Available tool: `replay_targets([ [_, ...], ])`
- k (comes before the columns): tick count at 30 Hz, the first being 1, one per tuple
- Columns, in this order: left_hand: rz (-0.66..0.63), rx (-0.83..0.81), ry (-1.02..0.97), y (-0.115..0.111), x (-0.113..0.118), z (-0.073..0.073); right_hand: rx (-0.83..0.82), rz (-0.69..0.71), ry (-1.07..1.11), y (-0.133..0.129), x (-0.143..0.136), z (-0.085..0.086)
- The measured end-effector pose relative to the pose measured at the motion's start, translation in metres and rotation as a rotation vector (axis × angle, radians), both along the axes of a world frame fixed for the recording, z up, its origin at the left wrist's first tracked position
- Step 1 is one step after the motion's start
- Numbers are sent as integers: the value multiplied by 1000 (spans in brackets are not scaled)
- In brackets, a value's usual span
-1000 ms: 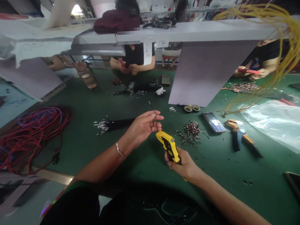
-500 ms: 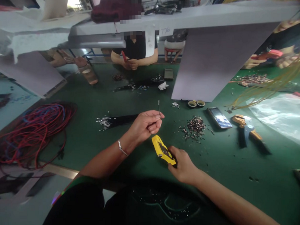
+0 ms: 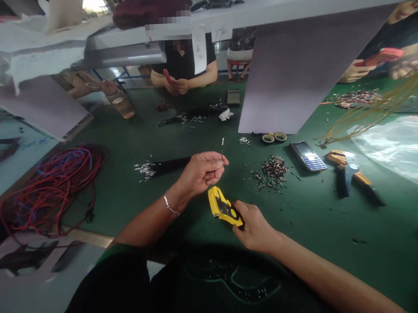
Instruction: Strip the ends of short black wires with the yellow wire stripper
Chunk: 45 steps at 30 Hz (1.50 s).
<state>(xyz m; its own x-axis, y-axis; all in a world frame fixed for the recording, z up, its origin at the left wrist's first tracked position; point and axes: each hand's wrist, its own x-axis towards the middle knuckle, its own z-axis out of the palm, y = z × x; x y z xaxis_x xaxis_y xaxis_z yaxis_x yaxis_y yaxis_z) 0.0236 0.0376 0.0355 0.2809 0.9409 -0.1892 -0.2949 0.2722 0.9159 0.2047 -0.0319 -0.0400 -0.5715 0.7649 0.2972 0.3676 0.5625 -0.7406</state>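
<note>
Yellow tool [image 3: 224,208], thin wire [image 3: 223,148], seemingly metal-tipped

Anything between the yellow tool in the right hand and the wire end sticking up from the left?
Yes, the left hand: in the head view, its curled fingers lie between the yellow tool in the right hand, below them, and the wire end pointing up above. Nothing else shows in that gap.

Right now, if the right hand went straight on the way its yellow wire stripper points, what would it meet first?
Most likely the left hand, though this single view leaves relative depth unclear.
</note>
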Motion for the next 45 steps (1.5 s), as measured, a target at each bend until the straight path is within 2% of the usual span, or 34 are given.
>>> replay_targets([
  [3, 1, -18, -31, 3, 0, -2, -236, 17, 132, -3, 0, 4],
  [7, 51, -33, -60, 7, 0, -7, -796, 51, 469, -3, 0, 10],
  [9, 71, -41, -70, 8, 0, -9, -1016, 102, 673, -2, 1, 14],
  [12, 80, -35, -94, 8, -1, -10, -1183, 149, 857, -1, 2, 21],
  [15, 84, -24, -100, 9, -2, -10, -1278, 182, 905, 0, 4, 27],
  [20, 101, -38, -68, 13, -2, -14, -1325, 214, 905, 0, 4, 25],
  [28, 197, -48, -48, 9, 4, -12, -1227, 133, 958, 9, 5, 15],
  [34, 191, -33, -62, 8, 5, -11, -1216, 179, 957, 12, 8, 15],
  [45, 213, -79, -48, 15, 4, -14, -1130, 94, 959, 9, 1, 4],
])
